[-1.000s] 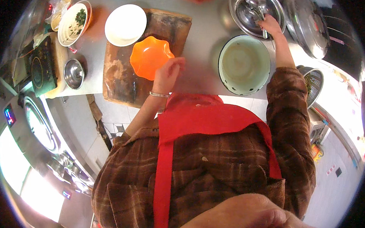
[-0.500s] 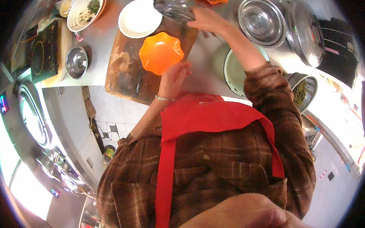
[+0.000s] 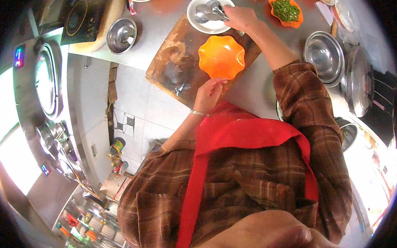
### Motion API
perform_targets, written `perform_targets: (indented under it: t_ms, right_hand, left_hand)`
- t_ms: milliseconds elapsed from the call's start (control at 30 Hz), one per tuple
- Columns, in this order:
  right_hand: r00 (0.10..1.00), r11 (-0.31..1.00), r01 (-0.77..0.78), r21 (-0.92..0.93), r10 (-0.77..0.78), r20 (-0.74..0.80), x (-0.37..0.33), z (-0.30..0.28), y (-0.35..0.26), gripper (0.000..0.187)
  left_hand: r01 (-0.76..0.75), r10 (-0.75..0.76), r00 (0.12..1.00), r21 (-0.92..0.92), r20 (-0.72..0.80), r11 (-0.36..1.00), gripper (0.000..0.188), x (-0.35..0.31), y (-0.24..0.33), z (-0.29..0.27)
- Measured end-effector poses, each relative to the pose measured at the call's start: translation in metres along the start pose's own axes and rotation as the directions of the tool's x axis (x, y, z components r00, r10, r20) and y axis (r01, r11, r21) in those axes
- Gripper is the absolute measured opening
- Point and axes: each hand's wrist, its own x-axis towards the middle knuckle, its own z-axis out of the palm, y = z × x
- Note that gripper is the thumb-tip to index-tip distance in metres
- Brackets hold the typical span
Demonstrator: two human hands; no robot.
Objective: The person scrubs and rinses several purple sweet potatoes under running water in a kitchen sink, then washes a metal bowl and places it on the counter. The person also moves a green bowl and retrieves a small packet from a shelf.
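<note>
A wavy-rimmed orange bowl rests on the worn wooden cutting board. My left hand is at its near side, fingers curled in and closed against the rim. Just beyond stands a white bowl. Over it my right hand is closed round the handles of several metal spoons, their round ends inside the bowl. Whether the spoons rest on its bottom I cannot tell.
To the right stand an orange dish of chopped greens, stacked steel bowls and a large metal lid. A small steel bowl sits left of the board, near a black cooktop.
My right hand has brought the shiny spoons nearer, over the white bowl. The whole view has shifted, with the counter now further right. My left hand stays by the orange bowl.
</note>
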Motion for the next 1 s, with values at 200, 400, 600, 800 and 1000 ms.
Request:
perform_targets:
  t_ms: [200, 400, 600, 800, 1000]
  right_hand:
    - [0.975, 0.991, 0.056, 0.12, -0.028, -0.221, -0.035, -0.011, 0.034, 0.039]
    - [0.785, 0.705, -0.294, 0.645, 0.563, -0.259, -0.133, 0.017, 0.19, 0.041]
    - [0.402, 0.428, -0.853, 0.298, 0.904, -0.15, -0.256, 0.073, 0.308, 0.045]
    - [0.33, 0.356, -0.933, 0.05, 0.903, -0.275, -0.253, 0.042, 0.294, 0.038]
    - [0.526, 0.532, -0.844, -0.065, 0.799, -0.292, -0.271, 0.083, 0.346, 0.041]
  left_hand:
    - [-0.066, 0.064, 0.997, 0.056, 0.029, 0.996, 0.019, 0.005, 0.001, 0.003]
    - [0.053, -0.052, 0.997, -0.022, 0.054, 0.998, 0.018, 0.002, -0.006, 0.015]
    - [0.208, -0.173, 0.948, -0.108, 0.267, 0.972, 0.024, -0.002, -0.006, 0.031]
    - [0.191, -0.164, 0.923, -0.045, 0.347, 0.981, 0.023, 0.012, 0.0, 0.039]
    - [0.0, -0.041, 0.942, 0.122, 0.333, 0.993, 0.023, 0.015, -0.017, 0.031]
